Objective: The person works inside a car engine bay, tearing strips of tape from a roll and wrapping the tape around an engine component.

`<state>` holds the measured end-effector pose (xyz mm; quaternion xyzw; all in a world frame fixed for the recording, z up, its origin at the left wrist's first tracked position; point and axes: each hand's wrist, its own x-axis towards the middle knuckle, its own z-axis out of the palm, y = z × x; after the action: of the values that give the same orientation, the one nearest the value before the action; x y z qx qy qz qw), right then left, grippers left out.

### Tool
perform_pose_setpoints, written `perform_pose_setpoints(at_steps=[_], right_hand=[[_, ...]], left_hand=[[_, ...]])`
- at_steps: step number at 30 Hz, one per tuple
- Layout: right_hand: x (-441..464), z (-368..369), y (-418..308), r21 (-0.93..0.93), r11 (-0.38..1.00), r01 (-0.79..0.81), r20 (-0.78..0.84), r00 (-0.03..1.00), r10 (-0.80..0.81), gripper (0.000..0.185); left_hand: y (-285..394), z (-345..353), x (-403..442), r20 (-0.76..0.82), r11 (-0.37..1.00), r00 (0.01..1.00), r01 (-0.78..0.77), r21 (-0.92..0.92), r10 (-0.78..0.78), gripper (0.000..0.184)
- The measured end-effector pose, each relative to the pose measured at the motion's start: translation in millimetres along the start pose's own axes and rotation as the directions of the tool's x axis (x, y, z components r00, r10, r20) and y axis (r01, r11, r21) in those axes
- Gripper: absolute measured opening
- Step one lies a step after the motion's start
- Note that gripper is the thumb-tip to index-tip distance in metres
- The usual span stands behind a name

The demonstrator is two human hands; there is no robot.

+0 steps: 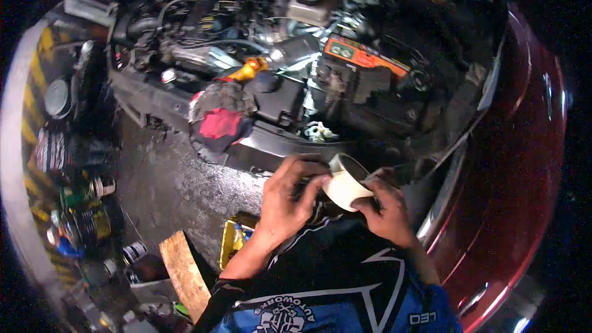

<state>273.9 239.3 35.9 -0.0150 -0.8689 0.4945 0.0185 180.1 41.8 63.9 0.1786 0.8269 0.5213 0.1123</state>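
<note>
A roll of cream-coloured tape [346, 190], which looks like masking tape, is held between my two hands in front of my chest. My right hand [388, 203] grips the roll's right side, thumb on the outer face and fingers at the rim. On the other side my left hand [291, 192] is closed, thumb and fingertips pinching at the tape's left edge. Whether a strip end is lifted there I cannot tell. Just beyond the hands lies the car's front edge, with a red and dark cloth [221, 124] draped over it.
An open engine bay holds a battery [367, 55] with an orange label and an orange-yellow work light [250, 69]. A yellow tray [232, 243] and a wooden board [185, 271] lie low at left. Cans and bottles [86, 222] line the left side; a red fender [512, 148] curves at right.
</note>
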Motion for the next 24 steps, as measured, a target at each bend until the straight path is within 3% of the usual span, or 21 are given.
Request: perform_pose_setpoints(at_steps=[2,3,4,6,9,11,12,14,16,18,19,22,23,24], right_hand=[[-6,4,-4,0.214,0.958,-0.192,0.051,0.981,0.185,0.029],[2,2,-3,-0.011,0.994,0.107,-0.037,0.994,-0.107,0.032],[8,2,-3,-0.024,0.979,0.202,-0.014,0.979,-0.203,0.033],[19,4,-6,-0.041,0.922,0.386,0.041,0.922,-0.384,0.035],[28,16,-26,0.035,0.878,0.478,0.092,0.873,-0.479,0.037],[33,28,-28,0.060,0.844,0.534,0.100,0.838,-0.537,0.037],[35,32,-31,0.070,0.832,0.551,0.122,0.823,-0.555,0.037],[47,33,-49,0.054,0.820,0.571,0.149,0.807,-0.571,0.037],[55,34,-58,0.018,0.761,0.648,0.175,0.747,-0.641,0.038],[64,41,-52,-0.142,0.825,0.547,0.183,0.833,-0.522,0.038],[68,46,-49,-0.077,0.850,0.521,0.184,0.845,-0.501,0.040],[67,42,-59,-0.092,0.852,0.515,0.293,0.832,-0.472,0.042],[69,44,-59,-0.099,0.814,0.572,0.276,0.802,-0.530,0.043],[72,47,-61,-0.148,0.790,0.594,0.280,0.792,-0.543,0.042]], left_hand=[[1,-4,2,0.049,0.993,0.996,-0.062,-0.105,0.068,0.018],[1,-6,-2,0.067,0.992,0.998,0.004,-0.127,0.005,0.022],[1,-1,-5,0.000,0.968,0.999,0.049,-0.248,-0.051,0.022],[0,-7,-12,-0.076,0.978,0.993,0.073,-0.197,-0.090,0.022],[0,-33,-22,-0.238,0.994,0.969,0.038,-0.102,-0.062,0.018],[3,-53,-34,-0.313,0.982,0.938,0.103,-0.155,-0.148,0.016],[5,-57,-39,-0.324,0.972,0.927,0.131,-0.194,-0.190,0.015],[2,-66,-48,-0.436,0.999,0.900,-0.022,-0.043,0.001,0.010],[-5,-74,-57,-0.482,1.000,0.876,-0.017,0.021,0.025,0.009],[13,-91,-71,-0.501,0.991,0.865,0.052,0.120,0.015,0.008],[15,-90,-74,-0.461,0.990,0.886,0.016,0.139,0.050,0.010],[12,-98,-71,-0.486,0.986,0.866,0.159,0.042,-0.119,0.009],[16,-100,-69,-0.496,0.988,0.857,0.149,-0.030,-0.144,0.008],[13,-100,-71,-0.509,0.993,0.857,0.112,0.032,-0.081,0.009]])
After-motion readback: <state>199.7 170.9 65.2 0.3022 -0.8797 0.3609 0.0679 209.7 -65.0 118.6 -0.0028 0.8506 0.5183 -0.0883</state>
